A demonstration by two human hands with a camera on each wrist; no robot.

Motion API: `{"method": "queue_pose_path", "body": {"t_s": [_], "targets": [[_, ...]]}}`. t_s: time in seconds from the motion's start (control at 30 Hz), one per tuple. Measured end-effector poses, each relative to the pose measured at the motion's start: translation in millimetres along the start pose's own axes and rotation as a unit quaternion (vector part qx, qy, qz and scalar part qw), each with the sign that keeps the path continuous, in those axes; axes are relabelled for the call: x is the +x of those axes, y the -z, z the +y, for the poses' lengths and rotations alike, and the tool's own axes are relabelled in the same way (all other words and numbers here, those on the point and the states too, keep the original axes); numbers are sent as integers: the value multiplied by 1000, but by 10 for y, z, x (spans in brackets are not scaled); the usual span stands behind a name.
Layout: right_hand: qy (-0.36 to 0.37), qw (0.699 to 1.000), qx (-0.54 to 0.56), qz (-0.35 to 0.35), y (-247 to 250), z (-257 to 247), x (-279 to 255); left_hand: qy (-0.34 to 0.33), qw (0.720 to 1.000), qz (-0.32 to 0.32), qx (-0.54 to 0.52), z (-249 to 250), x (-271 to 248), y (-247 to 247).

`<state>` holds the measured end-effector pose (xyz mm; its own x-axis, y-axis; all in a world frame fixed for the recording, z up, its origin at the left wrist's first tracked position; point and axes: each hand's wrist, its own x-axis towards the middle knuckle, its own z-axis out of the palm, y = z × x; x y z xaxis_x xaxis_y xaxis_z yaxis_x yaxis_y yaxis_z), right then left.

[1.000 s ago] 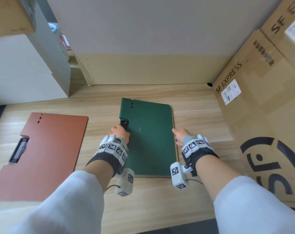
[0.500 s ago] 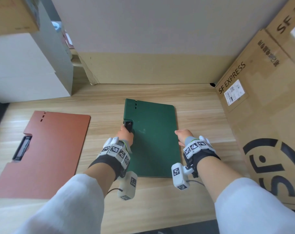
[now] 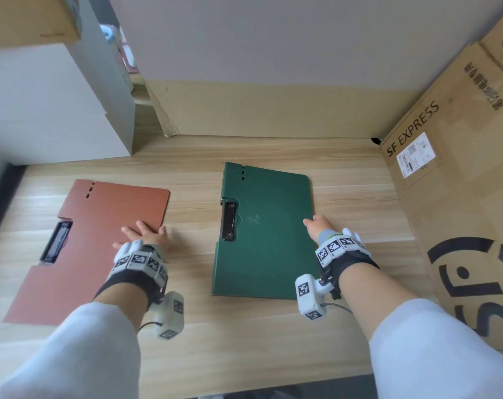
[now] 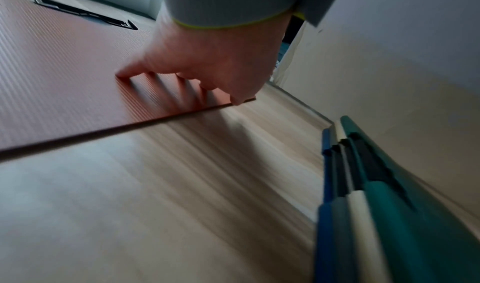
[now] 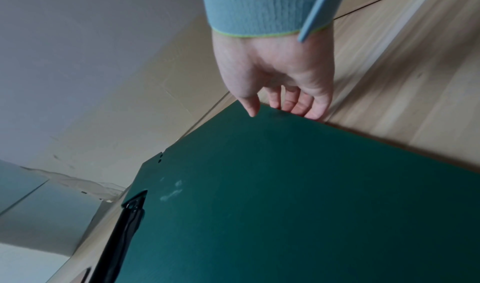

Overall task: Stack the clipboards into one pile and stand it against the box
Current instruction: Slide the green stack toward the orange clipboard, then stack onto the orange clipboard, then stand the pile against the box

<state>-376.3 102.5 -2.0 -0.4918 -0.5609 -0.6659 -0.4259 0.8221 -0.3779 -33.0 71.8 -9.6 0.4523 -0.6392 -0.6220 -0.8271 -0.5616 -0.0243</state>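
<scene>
**Clipboard positions and hand contact**

Two clipboards lie flat on the counter, well apart. The red clipboard lies to the left, with its clip on its left edge. The green clipboard lies in the middle; the left wrist view shows further boards stacked under it. The cardboard box stands at the right, near the green clipboard but not touching it.

The left hand rests on the red clipboard near its right edge, fingers spread and nearly straight, tips pressing the surface. The right hand holds the green clipboard's right edge: thumb on top, fingers curled over the edge.
</scene>
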Motion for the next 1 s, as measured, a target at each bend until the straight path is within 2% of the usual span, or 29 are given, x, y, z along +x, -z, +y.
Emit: {"method": "queue_pose_path", "body": {"t_s": [0.07, 0.1, 0.17, 0.23, 0.3, 0.37, 0.4, 0.47, 0.57, 0.63, 0.83, 1.0], "targets": [[-1, 1000, -7, 3, -9, -16, -8, -17, 1000, -11, 16, 164, -165, 5], [-1, 1000, -9, 4, -20, -25, -8, -49, 998, -12, 31, 248, -221, -5], [-2, 1000, -8, 6, -10, -12, -8, -156, 984, -13, 80, 471, -381, -34], [-1, 1000, -6, 3, -15, 1, -16, -225, 972, -42, 59, 681, -450, -58], [2, 1000, -2, 0, -12, 15, -23, -250, 965, -79, 26, 784, -501, -35], [4, 1000, 5, -3, -3, 25, -32, -227, 972, -61, -17, 754, -486, 59], [5, 1000, 8, -4, -3, 31, -30, -212, 976, -27, -30, 690, -427, 102], [8, 1000, 9, -4, -7, 33, -22, -156, 987, 33, 22, 508, -291, 235], [9, 1000, 12, 4, -27, 44, 7, -66, 989, 64, 114, 186, -50, 384], [6, 1000, 12, 8, -42, 56, 31, -40, 985, 81, 148, 36, 84, 430], [0, 1000, 6, 17, -57, 48, 68, -45, 980, 88, 173, -136, 235, 491], [-3, 1000, 4, 22, -73, 46, 72, -31, 989, 111, 89, -168, 319, 500]]}}
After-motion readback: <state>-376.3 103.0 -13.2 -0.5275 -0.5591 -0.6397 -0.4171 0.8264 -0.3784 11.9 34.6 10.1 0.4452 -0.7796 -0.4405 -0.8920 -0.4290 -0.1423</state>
